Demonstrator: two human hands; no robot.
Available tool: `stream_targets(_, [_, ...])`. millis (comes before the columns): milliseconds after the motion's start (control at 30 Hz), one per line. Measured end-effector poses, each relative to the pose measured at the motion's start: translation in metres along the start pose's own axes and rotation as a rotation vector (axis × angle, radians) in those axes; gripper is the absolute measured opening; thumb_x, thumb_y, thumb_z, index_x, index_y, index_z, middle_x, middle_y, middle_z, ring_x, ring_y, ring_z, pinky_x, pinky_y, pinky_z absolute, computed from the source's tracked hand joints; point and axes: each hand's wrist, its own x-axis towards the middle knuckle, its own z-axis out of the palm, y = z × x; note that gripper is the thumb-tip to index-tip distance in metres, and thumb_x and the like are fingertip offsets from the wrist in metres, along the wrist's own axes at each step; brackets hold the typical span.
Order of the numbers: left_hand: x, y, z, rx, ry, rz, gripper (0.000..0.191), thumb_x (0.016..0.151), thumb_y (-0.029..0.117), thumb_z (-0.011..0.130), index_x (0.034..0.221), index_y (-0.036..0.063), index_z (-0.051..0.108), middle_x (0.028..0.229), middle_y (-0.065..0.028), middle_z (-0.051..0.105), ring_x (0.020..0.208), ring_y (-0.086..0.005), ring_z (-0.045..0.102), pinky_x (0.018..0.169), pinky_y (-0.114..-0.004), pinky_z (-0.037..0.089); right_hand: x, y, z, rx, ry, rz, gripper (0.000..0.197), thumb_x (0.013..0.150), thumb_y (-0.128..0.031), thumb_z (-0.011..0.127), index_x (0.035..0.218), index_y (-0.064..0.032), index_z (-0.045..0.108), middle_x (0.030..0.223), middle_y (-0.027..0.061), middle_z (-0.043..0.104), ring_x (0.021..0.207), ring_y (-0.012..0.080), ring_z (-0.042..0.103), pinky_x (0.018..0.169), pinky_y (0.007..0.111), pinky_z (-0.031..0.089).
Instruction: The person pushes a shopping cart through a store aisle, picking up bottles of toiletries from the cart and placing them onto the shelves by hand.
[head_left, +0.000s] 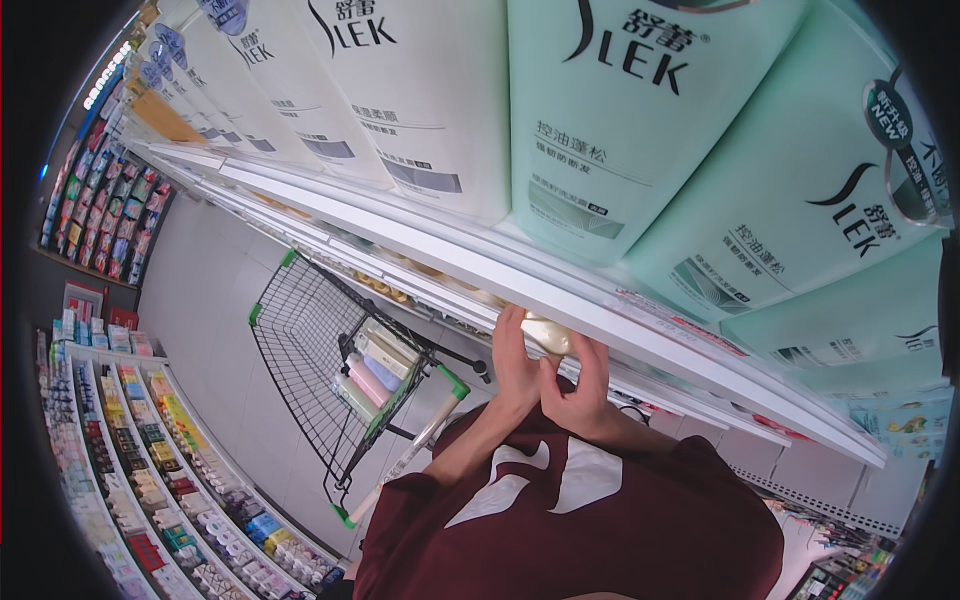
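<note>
Just under the front edge of a white shelf (420, 262), both hands are at a glossy pale gold bottle (551, 334). My left hand (517, 367) lies along its left side with the fingers pointing up. On its right side, my right hand (581, 390) curls its fingers around it, the thumb near the lower end. The shelf edge hides the far part of the bottle, so its full shape cannot be told. Above the hands, large mint-green shampoo bottles (600, 165) and white shampoo bottles (435, 127) stand in a row on the shelf.
A wire shopping cart (300, 315) with green corners stands to my left, holding several bottles and boxes (367, 379). Curved shelving with packed goods (172, 480) lines the aisle's far side. Grey floor tiles (202, 262) run between. Lower shelves (705, 409) extend below the hands.
</note>
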Motion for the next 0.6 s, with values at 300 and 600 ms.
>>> stream_targets(300, [0.007,-0.003,0.015,0.123,0.041,0.024,0.083,0.070,0.017,0.086,0.141,-0.0015,0.045,0.135,-0.0238,0.051,0.121,-0.0421,0.050,0.099,-0.047,0.042,0.015,0.004,0.001,-0.055,-0.086,-0.074,0.060,0.078,0.001,0.071,0.134,0.0106,0.052,0.129,0.0291,0.057,0.119,0.0459,0.055,0.103,0.049,0.044])
stream_targets(600, [0.009,-0.007,0.024,0.132,0.139,0.072,0.084,0.072,0.021,0.087,0.141,-0.0024,0.046,0.132,-0.0231,0.053,0.119,-0.0408,0.052,0.096,-0.047,0.042,0.033,0.005,0.002,-0.084,-0.047,-0.074,0.057,0.077,0.000,0.072,0.130,0.0117,0.054,0.107,0.0234,0.063,0.090,0.0378,0.062,0.079,0.043,0.051])
